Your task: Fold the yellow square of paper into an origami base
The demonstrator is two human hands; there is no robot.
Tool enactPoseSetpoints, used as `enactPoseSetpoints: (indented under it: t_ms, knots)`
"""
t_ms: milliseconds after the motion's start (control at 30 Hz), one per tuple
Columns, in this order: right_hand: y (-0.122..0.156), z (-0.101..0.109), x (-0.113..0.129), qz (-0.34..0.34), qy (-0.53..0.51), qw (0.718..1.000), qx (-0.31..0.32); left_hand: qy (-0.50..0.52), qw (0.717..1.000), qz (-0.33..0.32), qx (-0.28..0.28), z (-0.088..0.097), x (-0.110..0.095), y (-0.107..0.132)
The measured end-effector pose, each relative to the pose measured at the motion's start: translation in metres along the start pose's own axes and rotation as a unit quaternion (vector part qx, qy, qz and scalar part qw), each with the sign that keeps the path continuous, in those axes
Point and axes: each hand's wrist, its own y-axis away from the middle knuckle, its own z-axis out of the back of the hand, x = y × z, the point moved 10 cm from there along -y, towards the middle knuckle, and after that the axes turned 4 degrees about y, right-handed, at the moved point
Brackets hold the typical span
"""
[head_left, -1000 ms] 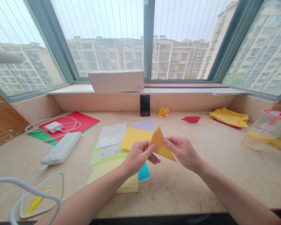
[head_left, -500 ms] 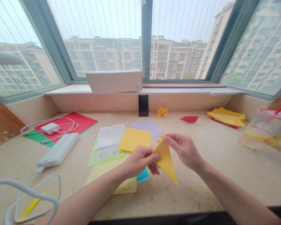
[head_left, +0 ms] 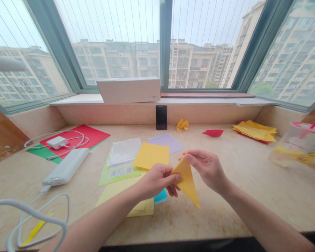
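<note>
Left grip (head_left: 156, 181) and right grip (head_left: 208, 170) are both almost closed, pinching a folded yellow triangle (head_left: 187, 183) between thumbs and fingertips, up in the air above the surface (head_left: 225, 213), with its long point hanging down. The paper is thin, matt and light, so I judge that too hard a pinch could dent a crisp edge or leave a stray crease. If either hold loosens, the layers could slide out of line or spring apart, and the sharp tip could bend against my fingers.

Just below the triangle, on the near side, lie smooth pale yellow sheets (head_left: 112, 196) and the edge of a teal paper block (head_left: 160, 197). Just beyond it sit a flat yellow square (head_left: 151, 155) and a lilac sheet (head_left: 166, 142), with a glossy clear plastic sleeve (head_left: 124, 151) to its left and a rounded white power bank (head_left: 66, 166) farther left. Well to its right stands a clear plastic cup (head_left: 299, 145) with a pink rim. Far beyond the triangle, a small red paper fold (head_left: 212, 133), a crumpled yellow paper fold (head_left: 182, 125) and a black phone (head_left: 161, 117) sit near the window.
</note>
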Motion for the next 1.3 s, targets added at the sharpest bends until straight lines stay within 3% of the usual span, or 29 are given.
enactPoseSetpoints:
  t_ms: [233, 500, 567, 667, 733, 967, 1167, 1300]
  knots:
    - [0.000, 0.002, -0.004, -0.028, 0.012, 0.999, -0.012, -0.017, 1.000, -0.003, -0.021, 0.003, -0.001, 0.001]
    - [-0.006, 0.001, -0.009, -0.052, -0.047, 0.997, -0.014, 0.017, 0.999, -0.024, -0.022, 0.001, -0.006, 0.001]
    - [-0.007, -0.008, -0.008, -0.061, -0.061, 0.996, 0.032, 0.030, 0.998, -0.039, -0.039, 0.005, -0.008, 0.000]
    - [-0.001, -0.034, -0.011, -0.096, -0.072, 0.980, 0.156, 0.038, 0.993, -0.068, -0.085, 0.018, -0.013, -0.001]
    - [0.004, -0.041, -0.018, -0.119, -0.057, 0.974, 0.187, 0.039, 0.990, -0.084, -0.107, 0.024, -0.017, -0.001]
    - [0.004, -0.038, -0.026, -0.131, -0.050, 0.975, 0.171, 0.018, 0.988, -0.106, -0.114, 0.020, -0.027, 0.004]
    - [0.001, -0.040, -0.020, -0.110, -0.062, 0.974, 0.187, -0.087, 0.978, -0.130, -0.137, 0.024, -0.033, 0.008]
    - [-0.004, -0.030, -0.023, -0.091, -0.047, 0.986, 0.132, -0.151, 0.970, -0.133, -0.136, 0.022, -0.032, 0.009]
